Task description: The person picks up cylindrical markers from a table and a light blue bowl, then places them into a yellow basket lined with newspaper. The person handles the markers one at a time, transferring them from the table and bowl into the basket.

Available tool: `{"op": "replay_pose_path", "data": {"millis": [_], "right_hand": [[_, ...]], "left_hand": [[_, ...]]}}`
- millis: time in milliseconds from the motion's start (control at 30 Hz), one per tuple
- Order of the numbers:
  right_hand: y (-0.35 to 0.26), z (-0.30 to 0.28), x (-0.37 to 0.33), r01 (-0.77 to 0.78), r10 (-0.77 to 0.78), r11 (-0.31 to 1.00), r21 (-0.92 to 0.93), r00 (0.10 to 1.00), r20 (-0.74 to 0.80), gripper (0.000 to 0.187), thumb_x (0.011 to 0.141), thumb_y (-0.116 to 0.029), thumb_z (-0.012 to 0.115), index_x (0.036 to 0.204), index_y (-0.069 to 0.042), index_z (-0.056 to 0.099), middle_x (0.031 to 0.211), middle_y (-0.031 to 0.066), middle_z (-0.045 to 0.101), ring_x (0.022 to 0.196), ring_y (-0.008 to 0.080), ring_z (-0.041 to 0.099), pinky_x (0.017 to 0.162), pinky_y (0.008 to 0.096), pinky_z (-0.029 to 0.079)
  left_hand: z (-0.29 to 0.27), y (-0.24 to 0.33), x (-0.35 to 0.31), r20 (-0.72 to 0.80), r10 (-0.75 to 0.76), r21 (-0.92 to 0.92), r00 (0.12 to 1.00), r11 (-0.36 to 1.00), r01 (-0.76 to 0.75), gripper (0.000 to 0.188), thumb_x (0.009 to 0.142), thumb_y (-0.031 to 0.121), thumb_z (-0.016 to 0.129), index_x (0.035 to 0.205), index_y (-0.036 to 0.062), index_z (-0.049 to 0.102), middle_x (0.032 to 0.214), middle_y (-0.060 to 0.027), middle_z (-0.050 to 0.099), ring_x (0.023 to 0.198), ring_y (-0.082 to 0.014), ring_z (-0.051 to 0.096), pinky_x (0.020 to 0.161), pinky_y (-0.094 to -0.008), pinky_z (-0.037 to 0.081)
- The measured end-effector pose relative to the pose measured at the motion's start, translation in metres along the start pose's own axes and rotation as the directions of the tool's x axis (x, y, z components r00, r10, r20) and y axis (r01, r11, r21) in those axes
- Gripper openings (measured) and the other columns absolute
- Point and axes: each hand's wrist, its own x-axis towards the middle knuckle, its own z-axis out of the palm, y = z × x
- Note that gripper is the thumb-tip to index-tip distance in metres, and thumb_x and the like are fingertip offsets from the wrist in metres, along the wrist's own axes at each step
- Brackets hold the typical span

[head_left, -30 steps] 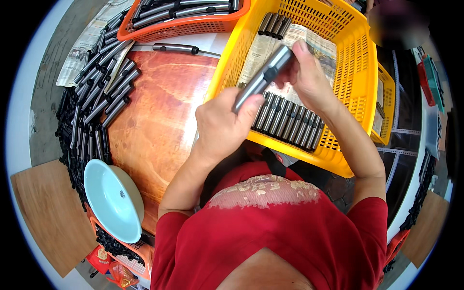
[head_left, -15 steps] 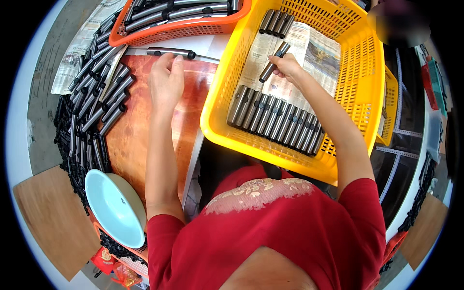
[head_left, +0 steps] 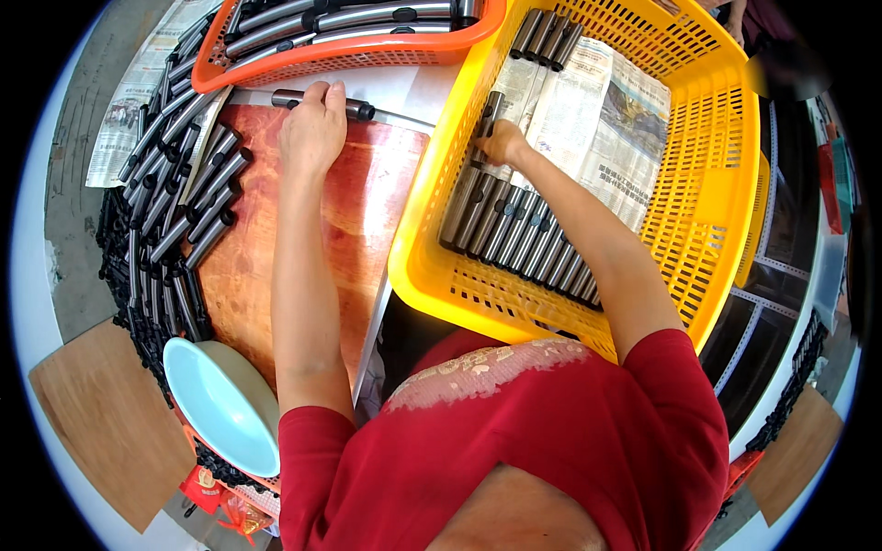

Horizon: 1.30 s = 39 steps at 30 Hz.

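My left hand [head_left: 312,131] is closed over a metal tube [head_left: 358,109] with black ends, lying across the far edge of the reddish wooden board [head_left: 367,202]. In the yellow basket [head_left: 418,285], my right hand [head_left: 503,143] grips another dark metal tube [head_left: 495,104] near the left wall. Just below that hand, a row of similar tubes [head_left: 519,230] lies side by side at the near end. A smaller group of tubes [head_left: 548,39] rests at the far end. Newspaper [head_left: 574,110] lines the basket floor between the two groups.
An orange basket [head_left: 340,60] full of metal tubes stands beyond the board. Many tubes with black ends [head_left: 175,197] are heaped along the board's left side. A light blue basin [head_left: 220,404] sits at the near left. Part of another person [head_left: 735,18] shows at the far right.
My right hand has moved left and nearer with its tube, toward the row. My left hand has gone from beside the lying tube to closed over it.
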Motion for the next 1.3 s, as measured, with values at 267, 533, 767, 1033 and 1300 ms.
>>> {"op": "replay_pose_path", "data": {"millis": [267,533,767,1033,1300], "right_hand": [[-0.045,-0.077,-0.066,-0.344,0.406,0.684,0.643,0.912,0.055,0.050,0.080,-0.039,0.062,0.087,0.010,0.063,0.081,0.0228,0.065,0.072,0.0280,0.064,0.065,0.0359,0.051],[-0.038,-0.151,-0.133,-0.251,0.323,0.782,0.570,0.946,-0.027,0.036,0.089,-0.031,0.051,0.088,0.004,0.064,0.078,0.0214,0.063,0.073,0.0278,0.063,0.071,0.0387,0.051],[-0.115,-0.227,-0.189,0.458,-0.012,0.792,0.405,0.673,-0.739,0.040,0.095,-0.030,0.041,0.080,0.003,0.058,0.067,0.0143,0.057,0.064,0.0253,0.059,0.061,0.0353,0.046],[-0.155,-0.247,-0.230,0.683,-0.497,0.730,0.019,0.549,-0.672,0.031,0.087,-0.022,0.044,0.064,-0.006,0.055,0.057,0.0128,0.055,0.053,0.0313,0.056,0.050,0.0401,0.046],[-0.166,-0.217,-0.267,0.398,-0.100,0.794,0.459,0.831,-0.547,0.044,0.092,-0.028,0.034,0.062,-0.005,0.055,0.054,0.0182,0.054,0.054,0.0377,0.056,0.053,0.0442,0.046]], "left_hand": [[0.011,-0.038,-0.009,-0.254,-0.235,-0.458,0.938,0.884,0.098,0.051,0.072,0.019,0.070,0.114,-0.0019,0.049,0.083,-0.0164,0.063,0.085,-0.0269,0.063,0.068,-0.0351,0.050],[-0.025,-0.040,-0.126,0.194,0.007,-0.981,0.981,-0.021,0.194,0.037,0.076,0.007,0.065,0.108,-0.0015,0.047,0.082,-0.0131,0.059,0.057,-0.0208,0.059,0.047,-0.0266,0.047],[-0.046,-0.002,-0.208,0.254,0.331,-0.949,0.909,-0.096,0.300,0.055,0.079,0.015,0.064,0.125,0.0013,0.038,0.077,-0.0151,0.056,0.047,-0.0165,0.053,0.042,-0.0233,0.044],[-0.052,0.006,-0.244,0.430,0.456,-0.880,0.779,0.017,0.475,0.057,0.084,0.025,0.062,0.127,-0.0063,0.043,0.064,-0.0118,0.055,0.041,-0.0097,0.043,0.036,-0.0192,0.034],[-0.056,0.012,-0.257,0.307,0.466,-0.897,0.830,0.432,0.089,0.048,0.085,0.017,0.064,0.125,-0.0035,0.049,0.067,-0.0051,0.058,0.050,-0.0092,0.052,0.046,-0.0217,0.042]]}}
